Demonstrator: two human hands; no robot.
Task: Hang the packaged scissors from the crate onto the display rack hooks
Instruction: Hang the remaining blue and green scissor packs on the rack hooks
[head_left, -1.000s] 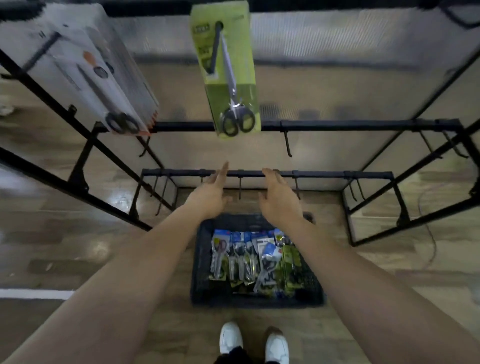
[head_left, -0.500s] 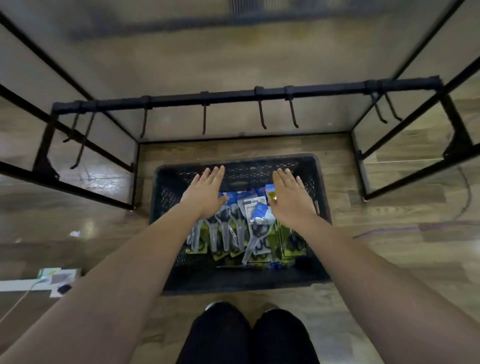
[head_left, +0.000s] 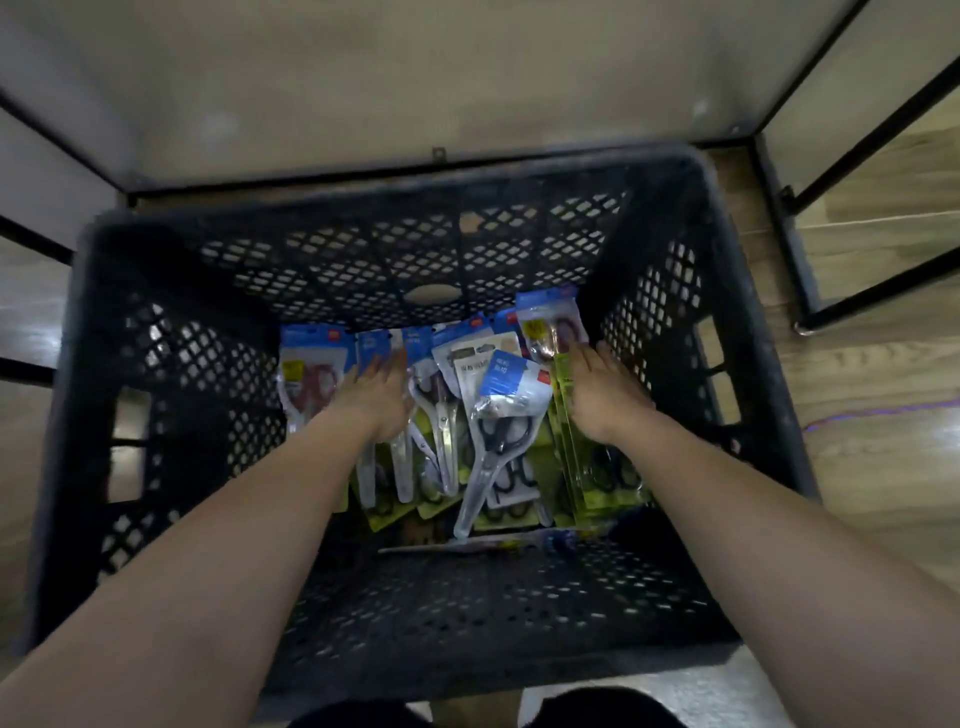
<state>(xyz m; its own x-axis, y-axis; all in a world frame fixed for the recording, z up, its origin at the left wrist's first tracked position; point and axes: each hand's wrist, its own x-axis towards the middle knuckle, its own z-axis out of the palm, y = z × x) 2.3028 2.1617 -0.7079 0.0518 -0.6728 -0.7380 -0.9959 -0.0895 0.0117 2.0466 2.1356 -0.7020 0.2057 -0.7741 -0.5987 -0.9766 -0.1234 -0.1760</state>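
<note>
Two bare hands are hovering low inside the black crate (head_left: 156, 374), palms down. The left hand (head_left: 375, 397) is holding its fingers straight and close together over the left part of the pile, gripping nothing. Its fingertips are blurred, so I cannot tell whether they are touching the plastic. The right hand (head_left: 605, 397) is lying just as flat, fingers stretched out and clasping nothing, above the yellow-green packs (head_left: 597, 478) stacked along the right wall. Its fingertips are pointing at a red-handled pack (head_left: 550, 325) leaning in the far right corner.

All the packaged scissors (head_left: 441, 441) are lying on the crate floor, overlapping one another, most with blue header cards toward the far wall. Between the two hands a blue-topped pack (head_left: 511, 395) with black handles is resting on top, tilted to the left.

Beyond the crate, black bars of the rack frame (head_left: 779, 218) are standing on the wooden floor (head_left: 857, 364).
</note>
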